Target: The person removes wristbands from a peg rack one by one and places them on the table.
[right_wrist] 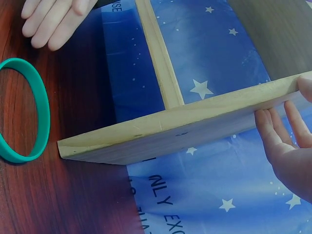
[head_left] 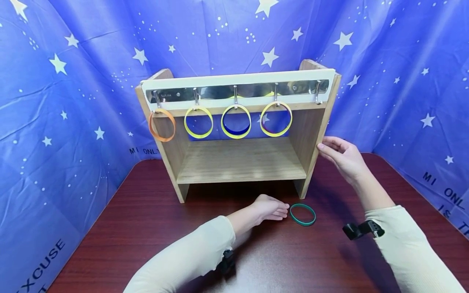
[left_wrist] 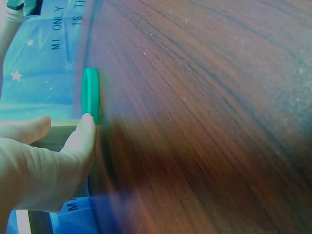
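Observation:
A green silicone wristband (head_left: 303,223) lies flat on the table. My left hand (head_left: 270,208) is just left of it, its fingers fairly straight and the tips right at the rim; the left wrist view shows a fingertip overlapping the lower end of the green band (left_wrist: 92,95). My right hand (head_left: 344,158) touches the right side panel of a wooden rack (head_left: 242,160). In the right wrist view the thumb rests on the panel's front edge, with extended fingers (right_wrist: 265,124) against its outer face.
An orange band (head_left: 165,139) hangs from the leftmost hook of the metal strip (head_left: 216,93). Three yellow bands (head_left: 199,136) hang on hooks to its right. The far-right hook (head_left: 317,92) carries no band. Star-printed blue curtains (head_left: 234,32) surround the dark red table (head_left: 121,240).

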A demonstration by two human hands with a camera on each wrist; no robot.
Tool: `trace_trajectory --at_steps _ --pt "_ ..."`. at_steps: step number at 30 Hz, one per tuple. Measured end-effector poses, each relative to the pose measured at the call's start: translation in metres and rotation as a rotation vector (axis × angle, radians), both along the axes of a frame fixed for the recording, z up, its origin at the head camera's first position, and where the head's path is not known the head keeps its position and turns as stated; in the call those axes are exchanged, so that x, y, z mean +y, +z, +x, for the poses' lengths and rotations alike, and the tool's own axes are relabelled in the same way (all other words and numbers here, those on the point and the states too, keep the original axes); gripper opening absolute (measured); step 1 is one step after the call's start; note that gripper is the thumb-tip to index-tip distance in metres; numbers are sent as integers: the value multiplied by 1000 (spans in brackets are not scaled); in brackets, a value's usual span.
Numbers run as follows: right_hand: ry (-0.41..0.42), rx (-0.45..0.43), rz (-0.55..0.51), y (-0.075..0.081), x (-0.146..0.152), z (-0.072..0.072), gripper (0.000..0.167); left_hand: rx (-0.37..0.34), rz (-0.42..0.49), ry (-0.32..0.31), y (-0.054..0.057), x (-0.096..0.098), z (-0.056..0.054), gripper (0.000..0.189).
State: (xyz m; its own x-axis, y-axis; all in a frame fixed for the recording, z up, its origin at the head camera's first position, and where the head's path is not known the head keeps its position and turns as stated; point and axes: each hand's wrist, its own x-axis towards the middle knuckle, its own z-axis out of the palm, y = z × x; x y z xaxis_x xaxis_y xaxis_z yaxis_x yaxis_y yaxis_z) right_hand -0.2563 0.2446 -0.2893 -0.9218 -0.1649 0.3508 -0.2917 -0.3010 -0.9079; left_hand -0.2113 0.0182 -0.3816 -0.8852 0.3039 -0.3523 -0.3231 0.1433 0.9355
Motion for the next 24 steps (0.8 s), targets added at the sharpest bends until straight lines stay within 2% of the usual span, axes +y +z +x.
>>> trace_trajectory --at_steps 8,24 --pt "0 -3 -7 -1 0 0 25 23 74 -3 16 -6 3 24" --pt "-3 0 3 0 1 0 25 76 195 13 69 -23 2 32"
